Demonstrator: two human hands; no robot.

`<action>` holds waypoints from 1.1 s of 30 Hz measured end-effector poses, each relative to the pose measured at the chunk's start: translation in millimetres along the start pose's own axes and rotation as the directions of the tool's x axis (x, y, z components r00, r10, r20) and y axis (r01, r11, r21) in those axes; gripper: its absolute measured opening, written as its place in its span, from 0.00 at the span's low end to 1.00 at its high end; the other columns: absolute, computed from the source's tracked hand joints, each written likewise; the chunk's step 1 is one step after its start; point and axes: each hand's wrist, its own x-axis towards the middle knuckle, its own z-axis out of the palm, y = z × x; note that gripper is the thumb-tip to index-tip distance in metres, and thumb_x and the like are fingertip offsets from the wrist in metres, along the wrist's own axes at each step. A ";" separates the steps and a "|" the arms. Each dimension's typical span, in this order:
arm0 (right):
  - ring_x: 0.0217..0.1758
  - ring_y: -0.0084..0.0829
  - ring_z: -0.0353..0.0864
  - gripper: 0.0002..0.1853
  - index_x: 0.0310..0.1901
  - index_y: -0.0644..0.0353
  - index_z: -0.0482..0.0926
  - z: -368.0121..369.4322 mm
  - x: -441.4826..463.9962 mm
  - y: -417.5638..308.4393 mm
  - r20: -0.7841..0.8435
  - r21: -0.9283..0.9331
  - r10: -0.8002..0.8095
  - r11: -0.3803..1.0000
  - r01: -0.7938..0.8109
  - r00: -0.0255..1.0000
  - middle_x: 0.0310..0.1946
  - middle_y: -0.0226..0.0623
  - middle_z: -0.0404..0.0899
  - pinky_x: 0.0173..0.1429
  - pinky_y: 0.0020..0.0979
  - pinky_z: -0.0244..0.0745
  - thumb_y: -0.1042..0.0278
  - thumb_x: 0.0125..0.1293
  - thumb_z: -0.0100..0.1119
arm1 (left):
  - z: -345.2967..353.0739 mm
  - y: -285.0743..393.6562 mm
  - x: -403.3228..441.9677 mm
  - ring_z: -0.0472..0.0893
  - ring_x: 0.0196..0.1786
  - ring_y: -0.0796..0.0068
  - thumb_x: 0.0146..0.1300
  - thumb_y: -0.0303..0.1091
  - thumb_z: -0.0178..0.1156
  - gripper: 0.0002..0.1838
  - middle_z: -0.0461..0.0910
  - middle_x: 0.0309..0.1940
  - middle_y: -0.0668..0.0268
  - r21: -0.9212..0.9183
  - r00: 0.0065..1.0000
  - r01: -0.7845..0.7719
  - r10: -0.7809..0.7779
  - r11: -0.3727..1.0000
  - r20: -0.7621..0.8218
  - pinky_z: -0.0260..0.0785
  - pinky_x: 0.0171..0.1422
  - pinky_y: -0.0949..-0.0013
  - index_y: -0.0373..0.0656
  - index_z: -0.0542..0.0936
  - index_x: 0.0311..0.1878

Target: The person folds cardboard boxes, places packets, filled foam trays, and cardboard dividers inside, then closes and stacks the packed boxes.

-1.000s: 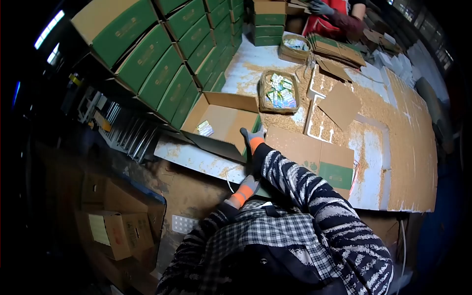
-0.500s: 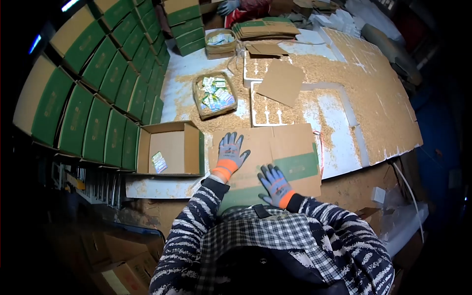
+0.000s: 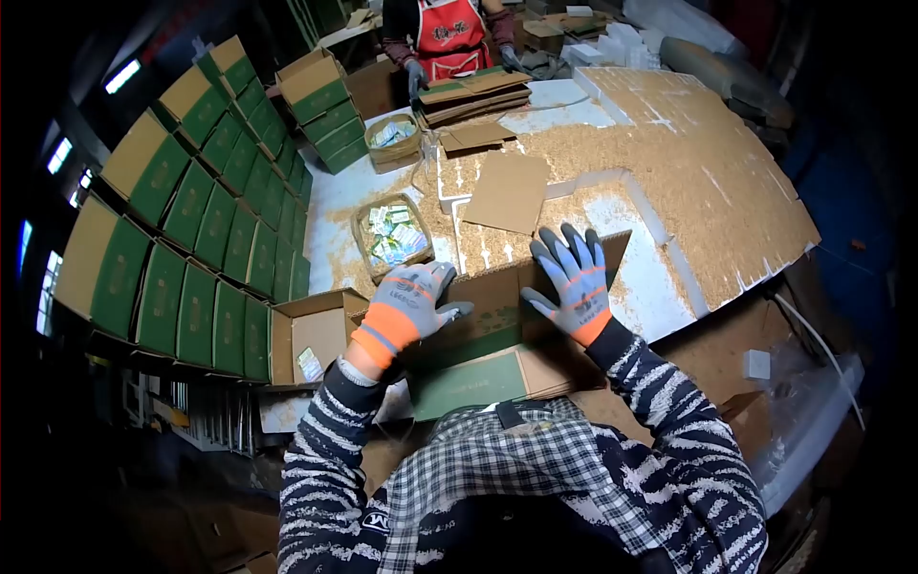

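Note:
A brown and green cardboard sheet (image 3: 492,298) stands partly raised in front of my body, with a green panel (image 3: 473,383) lying nearer to me. My left hand (image 3: 406,304), in a grey and orange glove, rests at the raised sheet's left side, its thumb apart from the fingers. My right hand (image 3: 574,285) lies against the right part of the same sheet, fingers spread. To the left is an open box (image 3: 320,330) with small printed packets (image 3: 309,364) inside. Beyond my left hand sits a basket (image 3: 361,241) full of similar packets.
Stacked green boxes (image 3: 206,215) line the left side. A second basket (image 3: 394,158) stands farther back. A loose cardboard piece (image 3: 507,191) lies mid-table on scattered shavings. Across the table, a person in a red apron (image 3: 449,36) stands behind flattened cardboard (image 3: 473,99).
The cardboard that lay flat under my hands is now partly raised and folded. Both hands have moved to its upper edge. The view has shifted, showing more of the other person.

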 end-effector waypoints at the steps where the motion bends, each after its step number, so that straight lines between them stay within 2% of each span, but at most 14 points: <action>1: 0.71 0.45 0.62 0.32 0.61 0.50 0.74 0.9 -10.3 5.5 -0.061 0.043 -0.040 0.998 0.043 0.997 0.66 0.37 0.69 0.75 0.53 0.49 0.49 0.54 0.68 | 1.2 -6.1 -0.5 0.78 0.56 0.52 0.64 0.58 0.57 0.31 0.79 0.53 0.53 0.015 1.000 -0.002 0.002 1.000 -0.011 0.69 0.58 0.57 0.44 0.73 0.61; 4: 0.63 0.41 0.71 0.26 0.50 0.47 0.79 -16.6 -36.1 11.0 -0.144 0.146 -0.156 0.973 0.177 0.977 0.58 0.32 0.77 0.71 0.49 0.56 0.53 0.49 0.72 | -2.6 -10.0 -4.4 0.76 0.59 0.47 0.67 0.55 0.55 0.30 0.77 0.57 0.52 -0.382 0.963 0.147 -0.044 0.912 0.265 0.67 0.64 0.55 0.44 0.71 0.64; 7: 0.44 0.37 0.81 0.14 0.39 0.48 0.81 -51.6 -28.3 18.8 -0.027 0.404 -0.316 0.864 0.299 0.948 0.41 0.26 0.83 0.61 0.43 0.69 0.57 0.50 0.70 | -29.9 -19.1 -0.6 0.78 0.55 0.45 0.66 0.58 0.52 0.29 0.80 0.51 0.48 -0.165 0.902 0.153 -0.069 0.974 0.427 0.68 0.61 0.54 0.42 0.77 0.57; 9: 0.31 0.37 0.79 0.07 0.31 0.51 0.82 -60.9 -16.7 15.1 -0.200 0.588 -0.222 0.751 0.299 0.954 0.26 0.29 0.81 0.47 0.37 0.74 0.67 0.50 0.57 | -15.5 -49.7 8.7 0.81 0.45 0.53 0.66 0.50 0.57 0.22 0.82 0.42 0.51 -0.370 0.964 0.165 -0.071 0.914 0.256 0.72 0.51 0.59 0.39 0.79 0.51; 12: 0.31 0.38 0.79 0.07 0.33 0.51 0.82 -56.6 3.6 -1.6 0.008 0.707 -0.276 0.682 0.189 0.961 0.27 0.32 0.82 0.44 0.37 0.73 0.69 0.52 0.57 | 17.7 -32.9 27.5 0.80 0.37 0.68 0.64 0.35 0.61 0.13 0.81 0.35 0.57 -0.676 0.821 -0.029 -0.368 0.737 -0.437 0.73 0.43 0.67 0.41 0.80 0.49; 13: 0.33 0.38 0.79 0.06 0.35 0.50 0.82 -42.0 3.6 -4.4 0.099 0.709 -0.290 0.692 0.137 0.952 0.27 0.32 0.82 0.45 0.36 0.73 0.66 0.56 0.58 | 15.6 -6.7 26.1 0.81 0.39 0.66 0.63 0.33 0.62 0.12 0.81 0.37 0.58 -0.902 0.838 -0.065 -0.467 0.426 -0.281 0.73 0.45 0.65 0.43 0.80 0.50; 15: 0.36 0.39 0.80 0.07 0.36 0.51 0.83 -20.2 -3.9 -14.6 0.355 0.591 -0.331 0.804 0.065 0.874 0.27 0.32 0.81 0.47 0.36 0.73 0.61 0.58 0.62 | 26.6 19.3 29.1 0.81 0.47 0.63 0.64 0.35 0.60 0.15 0.83 0.43 0.61 -0.613 0.863 -0.301 -0.066 0.730 -0.502 0.71 0.57 0.63 0.48 0.80 0.54; 17: 0.41 0.39 0.79 0.13 0.41 0.52 0.82 -26.7 2.0 -15.7 0.264 0.601 -0.395 0.781 0.171 0.880 0.33 0.34 0.81 0.49 0.37 0.73 0.56 0.58 0.66 | 40.7 17.8 32.1 0.77 0.59 0.60 0.66 0.38 0.58 0.19 0.81 0.52 0.62 -0.481 0.922 -0.382 0.294 0.789 -0.251 0.59 0.73 0.57 0.54 0.78 0.60; 20: 0.50 0.44 0.77 0.31 0.59 0.53 0.75 -66.7 12.3 -17.6 0.180 0.451 -0.057 0.892 -0.030 0.982 0.50 0.46 0.77 0.54 0.42 0.71 0.49 0.55 0.70 | 68.4 1.4 28.3 0.68 0.70 0.61 0.65 0.40 0.56 0.24 0.76 0.61 0.61 -0.334 0.968 -0.208 0.241 0.919 0.061 0.38 0.80 0.47 0.60 0.73 0.66; 21: 0.59 0.49 0.73 0.41 0.67 0.57 0.68 -85.6 15.9 -21.9 0.441 0.638 -0.053 0.721 -0.271 0.896 0.57 0.49 0.73 0.64 0.45 0.66 0.47 0.53 0.70 | 77.9 -1.4 27.3 0.68 0.70 0.60 0.63 0.40 0.58 0.26 0.76 0.61 0.61 -0.230 0.969 -0.168 0.203 0.959 0.139 0.37 0.80 0.47 0.60 0.73 0.66; 23: 0.61 0.50 0.74 0.40 0.70 0.53 0.65 -99.3 8.3 -40.2 0.510 0.612 -0.407 0.791 0.013 0.758 0.58 0.50 0.74 0.65 0.44 0.67 0.42 0.60 0.63 | 75.4 6.6 26.5 0.70 0.68 0.60 0.62 0.38 0.58 0.24 0.77 0.59 0.59 -0.332 0.975 -0.189 0.216 0.924 0.046 0.39 0.81 0.51 0.59 0.76 0.63; 25: 0.63 0.49 0.73 0.37 0.71 0.51 0.63 -72.3 -0.4 -40.1 0.768 0.498 -0.351 0.853 -0.155 0.537 0.61 0.49 0.73 0.73 0.51 0.56 0.44 0.64 0.57 | 72.8 3.9 32.4 0.75 0.64 0.65 0.62 0.35 0.58 0.23 0.77 0.60 0.61 -0.492 0.982 -0.153 0.189 0.857 0.022 0.44 0.80 0.57 0.55 0.77 0.62; 27: 0.62 0.49 0.74 0.35 0.72 0.52 0.63 -43.3 8.2 -11.6 0.576 0.523 -0.416 0.849 0.074 0.704 0.57 0.49 0.76 0.75 0.55 0.47 0.47 0.66 0.55 | 77.0 -2.8 21.5 0.81 0.51 0.70 0.68 0.28 0.54 0.20 0.82 0.52 0.61 -0.999 0.993 0.029 -0.117 0.017 0.027 0.65 0.67 0.69 0.36 0.75 0.62; 33: 0.56 0.45 0.78 0.31 0.70 0.56 0.65 -37.4 0.5 14.7 0.377 0.680 -0.064 0.696 -0.229 0.924 0.56 0.51 0.78 0.61 0.39 0.72 0.63 0.66 0.58 | 122.0 -43.2 -50.8 0.73 0.62 0.72 0.74 0.43 0.50 0.27 0.71 0.64 0.62 -0.998 0.664 -0.024 -0.747 -0.060 0.029 0.65 0.66 0.69 0.42 0.65 0.71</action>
